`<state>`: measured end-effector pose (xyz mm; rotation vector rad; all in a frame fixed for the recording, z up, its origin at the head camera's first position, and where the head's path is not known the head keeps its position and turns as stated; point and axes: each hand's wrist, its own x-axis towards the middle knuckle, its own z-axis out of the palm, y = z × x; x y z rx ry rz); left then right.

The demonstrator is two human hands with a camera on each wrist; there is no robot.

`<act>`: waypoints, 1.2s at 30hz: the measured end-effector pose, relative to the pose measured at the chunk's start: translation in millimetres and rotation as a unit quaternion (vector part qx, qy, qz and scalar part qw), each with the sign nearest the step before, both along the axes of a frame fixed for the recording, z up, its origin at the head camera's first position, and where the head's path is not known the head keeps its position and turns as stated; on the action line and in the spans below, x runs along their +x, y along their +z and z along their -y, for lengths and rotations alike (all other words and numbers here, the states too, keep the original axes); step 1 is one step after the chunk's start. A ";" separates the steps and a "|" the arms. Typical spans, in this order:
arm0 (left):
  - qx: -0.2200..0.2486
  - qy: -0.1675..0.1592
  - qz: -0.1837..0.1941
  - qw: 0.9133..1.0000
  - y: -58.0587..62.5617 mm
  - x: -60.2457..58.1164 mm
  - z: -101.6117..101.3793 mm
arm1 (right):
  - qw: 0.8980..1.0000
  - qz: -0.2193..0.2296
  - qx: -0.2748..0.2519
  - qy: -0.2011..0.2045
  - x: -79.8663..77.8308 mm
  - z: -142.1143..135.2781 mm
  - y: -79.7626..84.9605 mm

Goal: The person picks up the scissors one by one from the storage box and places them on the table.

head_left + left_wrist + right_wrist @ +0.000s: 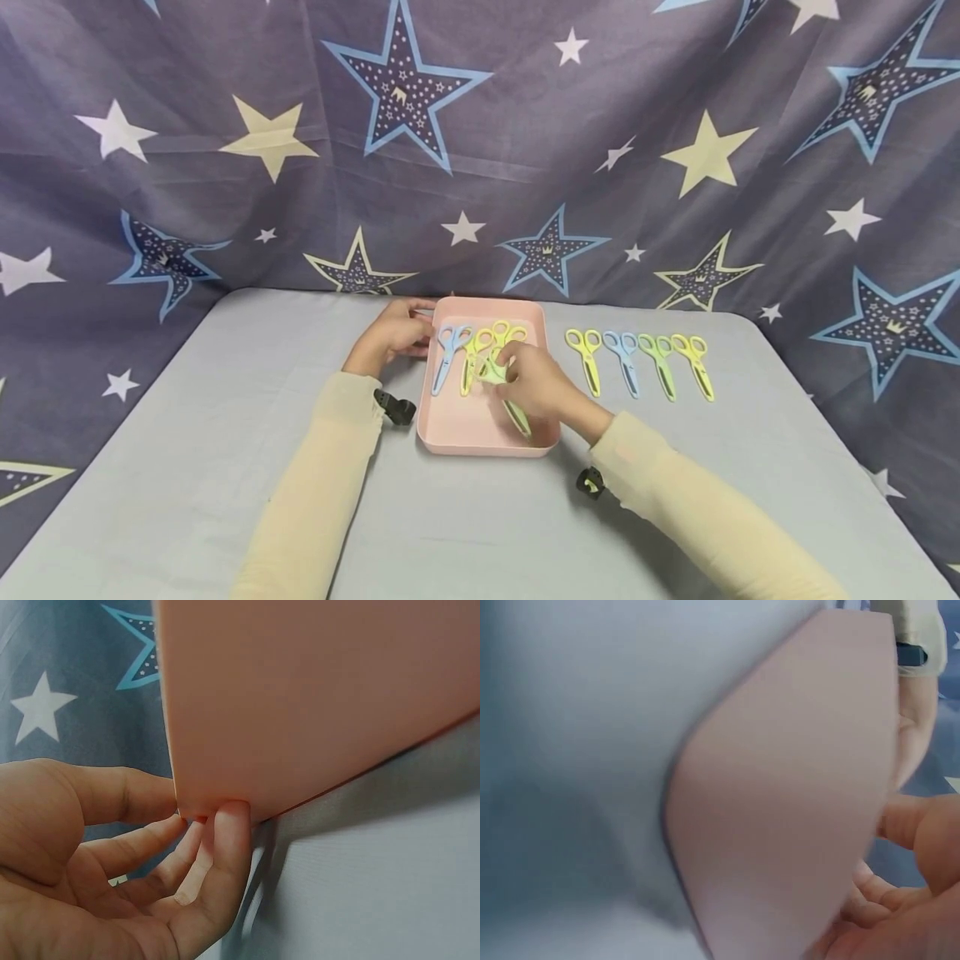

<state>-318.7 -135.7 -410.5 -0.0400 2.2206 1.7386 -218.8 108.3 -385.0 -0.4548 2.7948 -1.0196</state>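
My left hand (401,329) is at the far left corner of a pink tray (480,429), its fingers touching the outer wall (315,697). Over the tray's inside, my right hand (536,382) grips green scissors (517,418), handles up and left, blades slanting down towards the near right. Within the tray lie blue scissors (444,371) at the left, yellow scissors (467,377) beside them, and another yellow pair (501,327) partly hidden by the held scissors and hand. The right wrist view shows the tray's outside and part of the right hand (900,907); the held scissors are out of sight there.
Right of the tray, a row of scissors lies handles away from me: yellow (589,367), blue (625,367), green (660,369) and yellow (696,367). A grey cloth (465,533) covers the table. A star-printed curtain (480,125) hangs behind.
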 end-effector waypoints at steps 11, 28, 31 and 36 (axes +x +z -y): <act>0.004 0.002 -0.001 1.000 1.1 2.3 -0.9 | 0.997 -0.039 -0.039 -0.051 0.3 -17.4 28.0; 0.001 0.004 0.001 1.000 1.5 1.0 -1.6 | 0.991 -0.046 -0.044 -0.117 3.3 -87.0 27.7; 0.002 0.003 0.001 1.000 1.2 0.6 -1.1 | 0.991 -0.046 -0.030 -0.123 3.7 -97.0 24.5; -0.001 0.001 -0.001 1.000 1.0 0.4 -0.9 | 0.990 -0.033 -0.016 -0.135 6.8 -108.4 16.9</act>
